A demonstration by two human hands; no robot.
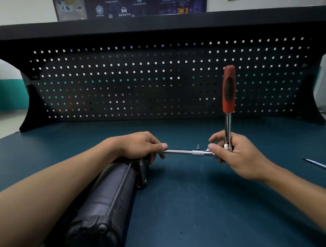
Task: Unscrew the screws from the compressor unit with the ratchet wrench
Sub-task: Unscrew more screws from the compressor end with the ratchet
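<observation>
- Your right hand point(235, 153) grips the ratchet wrench point(228, 101) at its head, handle upright.
- Your left hand point(142, 147) pinches the extension bar point(184, 151) beside the compressor point(109, 198).

Desk point(181, 207) — compressor unit point(106, 202) lies on it at near left, its length running from the near edge toward centre. Left grip point(140, 145) sits over its far end and pinches the left end of an extension bar point(182, 151). The bar runs level to the right into the head of the ratchet wrench point(228, 123), held in the right grip point(233, 153). The wrench handle stands upright above that grip. Small screw point(198, 146) on the desk just behind the bar. Thin metal rod point(323, 167) on the desk, far right. Pegboard point(137, 83) behind the desk — poster point(129, 4) on the wall beyond.
</observation>
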